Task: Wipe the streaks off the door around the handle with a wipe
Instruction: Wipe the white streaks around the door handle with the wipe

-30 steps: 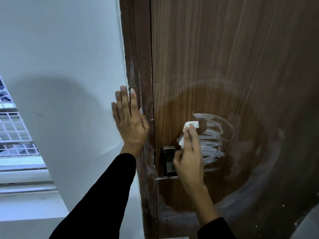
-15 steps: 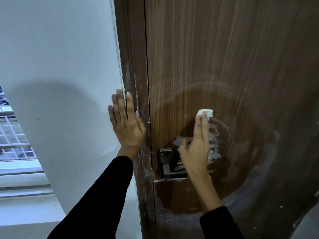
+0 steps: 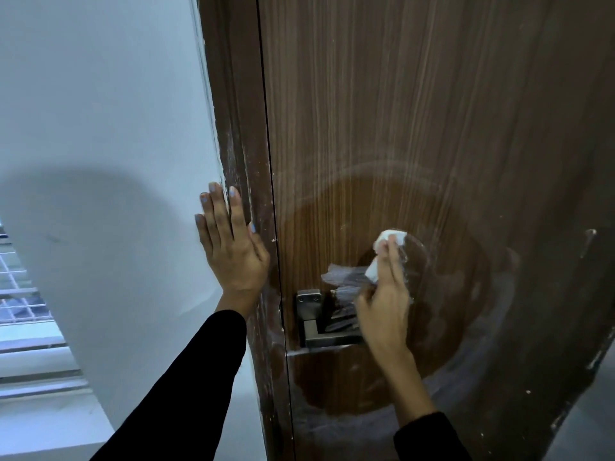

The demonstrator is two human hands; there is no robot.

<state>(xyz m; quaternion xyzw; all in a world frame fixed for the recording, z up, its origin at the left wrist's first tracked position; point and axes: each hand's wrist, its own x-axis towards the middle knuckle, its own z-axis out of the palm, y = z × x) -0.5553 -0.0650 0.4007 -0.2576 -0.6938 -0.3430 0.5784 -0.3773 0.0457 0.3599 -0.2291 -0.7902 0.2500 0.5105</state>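
A dark brown wooden door (image 3: 416, 111) fills the right of the view. Its metal lever handle (image 3: 311, 322) sits low near the left edge. My right hand (image 3: 386, 294) presses a small white wipe (image 3: 387, 239) flat against the door, just above and right of the handle, and covers the lever's end. Wet whitish smears (image 3: 342, 281) lie left of the hand above the handle. A wide ring of pale haze (image 3: 466, 371) circles the wiped patch. My left hand (image 3: 229, 247) rests flat, fingers up, on the white wall at the door frame (image 3: 233, 128).
The white wall (image 3: 100, 128) stands left of the frame. A white metal grille (image 3: 16, 294) and a ledge show at the lower left. A grey strip (image 3: 592, 420) shows at the bottom right corner past the door.
My right hand with the wipe swept up and to the right across the door, then came slightly down. The curved white streaks right of the handle are mostly gone. My left hand stayed put.
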